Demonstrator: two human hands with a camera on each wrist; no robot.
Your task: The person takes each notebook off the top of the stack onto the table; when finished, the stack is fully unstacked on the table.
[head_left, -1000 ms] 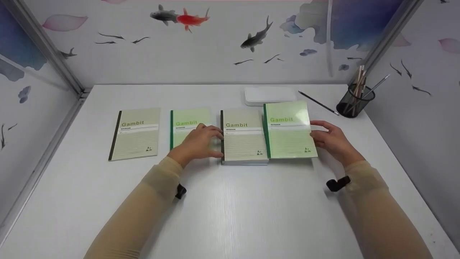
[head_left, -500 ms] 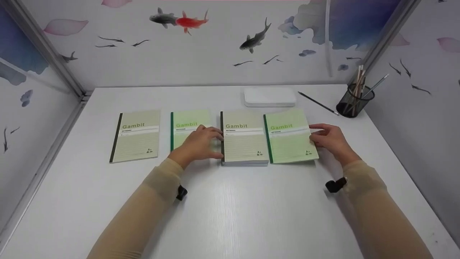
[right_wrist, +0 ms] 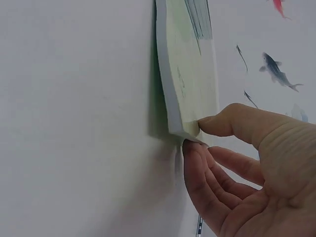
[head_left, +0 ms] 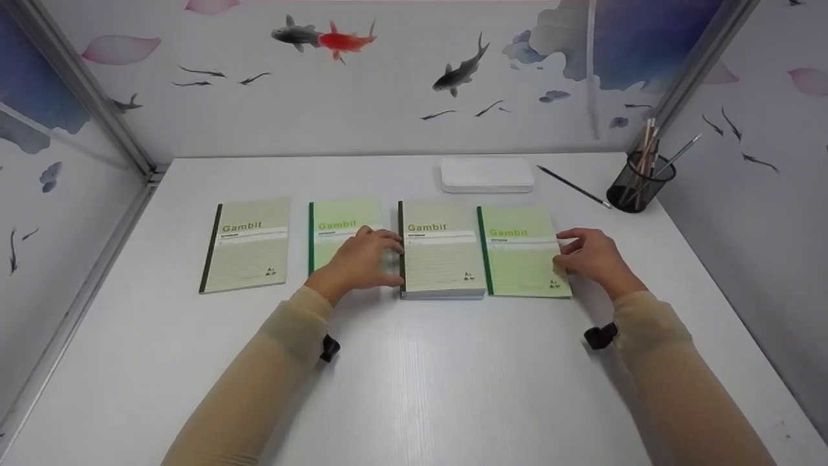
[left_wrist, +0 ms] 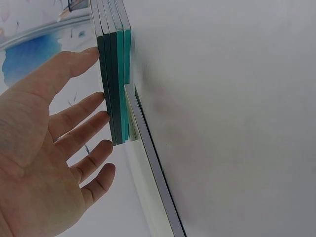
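My right hand (head_left: 596, 262) pinches the right edge of a light green notebook (head_left: 522, 262) with a dark green spine. In the right wrist view the thumb lies on the cover of this notebook (right_wrist: 187, 84) and fingers are under its corner. Left of it is a stack of notebooks (head_left: 443, 262) with a beige one on top. My left hand (head_left: 362, 261) has its fingertips and thumb at the stack's spine side. The left wrist view shows black and teal spines (left_wrist: 116, 89) in that stack. Behind the left hand a second green notebook (head_left: 343, 210) is partly hidden.
A beige notebook (head_left: 249, 252) with a black spine lies at the far left of the white table (head_left: 414, 382). At the back are a white case (head_left: 486, 175) and a dark pencil (head_left: 574, 186). A black mesh cup (head_left: 640, 184) with several pencils stands at the right corner.
The right hand has lowered the green notebook from over the stack's right edge to beside it, now lying flatter and lined up with the stack. The left hand has stayed at the stack.
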